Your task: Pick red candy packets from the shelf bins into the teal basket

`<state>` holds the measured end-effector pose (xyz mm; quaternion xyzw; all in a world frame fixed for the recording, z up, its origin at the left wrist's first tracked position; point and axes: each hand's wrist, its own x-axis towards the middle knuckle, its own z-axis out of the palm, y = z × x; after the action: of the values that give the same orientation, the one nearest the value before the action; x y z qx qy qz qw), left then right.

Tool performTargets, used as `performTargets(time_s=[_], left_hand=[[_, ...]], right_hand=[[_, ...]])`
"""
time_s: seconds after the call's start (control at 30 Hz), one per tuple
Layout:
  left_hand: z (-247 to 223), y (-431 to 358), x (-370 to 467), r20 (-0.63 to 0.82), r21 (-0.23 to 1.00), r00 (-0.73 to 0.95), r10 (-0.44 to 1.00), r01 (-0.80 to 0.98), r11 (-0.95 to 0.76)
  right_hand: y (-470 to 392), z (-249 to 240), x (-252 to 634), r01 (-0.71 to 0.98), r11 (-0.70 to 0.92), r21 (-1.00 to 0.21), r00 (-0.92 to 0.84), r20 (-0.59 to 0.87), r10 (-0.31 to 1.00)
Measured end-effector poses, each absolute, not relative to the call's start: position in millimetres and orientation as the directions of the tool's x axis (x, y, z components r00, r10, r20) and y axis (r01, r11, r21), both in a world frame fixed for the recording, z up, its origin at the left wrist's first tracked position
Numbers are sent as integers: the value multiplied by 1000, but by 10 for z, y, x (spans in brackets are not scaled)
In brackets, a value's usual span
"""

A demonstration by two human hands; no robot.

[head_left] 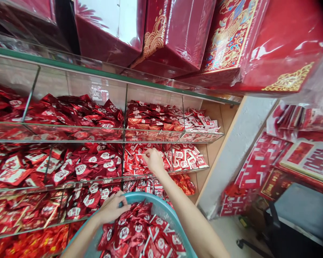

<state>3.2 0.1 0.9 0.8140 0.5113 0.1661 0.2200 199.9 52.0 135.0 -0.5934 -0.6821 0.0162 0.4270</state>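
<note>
Packets (140, 231) lie in a basket (158, 201) the left grip (115, 207) holds. The right grip (153, 160) is at a shelf (216, 148), hold unclear.

Teal basket (144, 196) — cut off by bottom edge.

The blue basket (140, 195) is smooth plastic. The red packets (140, 229) look shiny. The top shelf (91, 70) is clear glass.
</note>
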Motion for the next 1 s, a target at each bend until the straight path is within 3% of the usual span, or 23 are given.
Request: performTargets(time_s=[0.43, 0.6, 1.0], left_hand=[[38, -19, 51, 27, 524, 417, 909, 768, -368], [36, -19, 45, 19, 535, 408, 913, 767, -354], [19, -6, 35, 7, 518, 418, 909, 776, -360]], right_hand=[[541, 1311, 2184, 489, 472, -734, 116, 591, 798], [476, 1274, 2246, 297, 509, -808, 176, 570, 803], [106, 1135, 2382, 135, 512, -848, 244, 530, 812]])
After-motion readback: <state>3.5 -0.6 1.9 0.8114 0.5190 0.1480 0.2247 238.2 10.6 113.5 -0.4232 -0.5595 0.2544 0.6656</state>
